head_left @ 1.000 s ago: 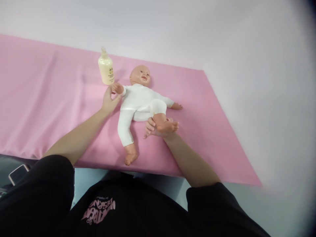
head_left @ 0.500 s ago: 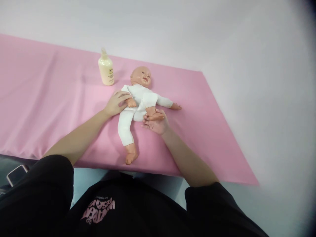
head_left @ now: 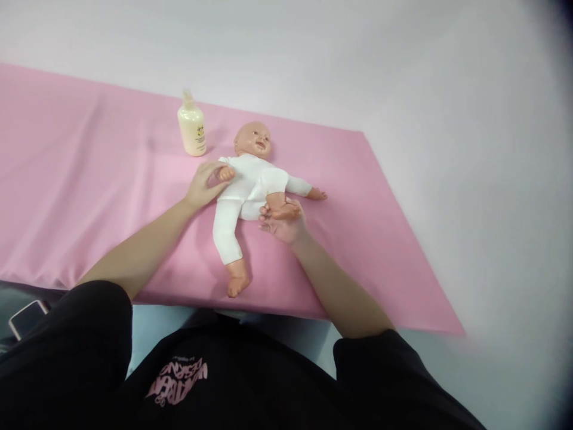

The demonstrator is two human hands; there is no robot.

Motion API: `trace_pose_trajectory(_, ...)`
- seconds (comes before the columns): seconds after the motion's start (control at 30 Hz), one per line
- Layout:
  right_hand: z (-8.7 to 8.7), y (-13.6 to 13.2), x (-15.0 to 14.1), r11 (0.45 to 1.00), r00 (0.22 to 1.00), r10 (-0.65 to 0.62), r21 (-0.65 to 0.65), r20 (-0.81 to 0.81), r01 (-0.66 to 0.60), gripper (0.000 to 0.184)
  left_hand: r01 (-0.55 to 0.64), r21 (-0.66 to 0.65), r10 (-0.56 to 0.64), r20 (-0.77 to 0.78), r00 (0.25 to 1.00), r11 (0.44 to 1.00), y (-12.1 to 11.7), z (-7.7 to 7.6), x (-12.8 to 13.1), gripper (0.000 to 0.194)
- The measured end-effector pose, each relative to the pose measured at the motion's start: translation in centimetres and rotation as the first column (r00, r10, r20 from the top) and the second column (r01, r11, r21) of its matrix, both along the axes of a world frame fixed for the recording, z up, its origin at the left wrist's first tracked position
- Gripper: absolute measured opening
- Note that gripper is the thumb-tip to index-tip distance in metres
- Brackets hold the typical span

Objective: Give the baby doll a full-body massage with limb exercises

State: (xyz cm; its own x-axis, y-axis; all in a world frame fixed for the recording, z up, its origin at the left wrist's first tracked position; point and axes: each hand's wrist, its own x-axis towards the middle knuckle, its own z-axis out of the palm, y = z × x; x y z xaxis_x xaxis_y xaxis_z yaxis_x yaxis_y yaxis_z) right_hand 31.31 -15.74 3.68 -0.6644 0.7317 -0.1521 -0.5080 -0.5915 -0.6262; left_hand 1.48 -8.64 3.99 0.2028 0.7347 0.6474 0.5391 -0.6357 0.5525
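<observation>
A baby doll (head_left: 250, 176) with a white cloth body and bare head, hands and feet lies face up on the pink cover. My left hand (head_left: 202, 185) is at the doll's arm on the left side, its fingers around the forearm just behind the small doll hand (head_left: 226, 174). The fingertips are partly hidden behind that arm. With its palm up, my right hand (head_left: 289, 231) holds the raised leg from below, fingers curled behind the ankle and foot (head_left: 283, 209). The doll's other leg (head_left: 227, 233) lies stretched toward me.
A cream pump bottle (head_left: 192, 128) stands on the pink cover (head_left: 111, 161), up and left of the doll. The cover's right edge slants down toward the pale floor (head_left: 483, 197). A phone-like object (head_left: 27, 319) with a pale rim shows at the lower left.
My left hand has lifted the doll's arm up and to the left, so the doll's hand is off the belly. The right hand and the raised leg have hardly moved.
</observation>
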Motion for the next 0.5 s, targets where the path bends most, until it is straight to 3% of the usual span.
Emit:
trace_pose_trajectory(0.13,-0.6,0.3,0.2,0.983,0.983,0.138,0.142,-0.121,-0.12,0.044,-0.112,-0.108,0.136,0.25,0.959,0.988,1.8,-1.3,-0.9,0.072)
trace_pose_trajectory(0.23,-1.5,0.5,0.0,0.932,0.926,0.317,0.249,-0.206,-0.263,0.05,-0.101,-0.142,0.146,0.356,0.923,0.985,4.0,-2.6,-2.3,0.082)
trace_pose_trajectory(0.37,-1.7,-0.2,-0.4,0.799,0.819,0.545,0.407,-0.179,-0.443,0.056,-0.064,-0.275,0.201,0.509,0.837,0.959,6.7,-4.5,-4.4,0.084)
trace_pose_trajectory(0.47,-0.3,-1.1,-0.6,0.682,0.772,0.636,0.461,0.008,-0.567,0.052,-0.06,-0.378,0.272,0.537,0.798,0.924,7.8,-5.3,-5.3,0.076)
trace_pose_trajectory(0.5,0.3,-1.4,-0.6,0.615,0.732,0.674,0.474,0.099,-0.631,0.048,-0.058,-0.411,0.293,0.537,0.791,0.91,7.8,-5.3,-5.3,0.073)
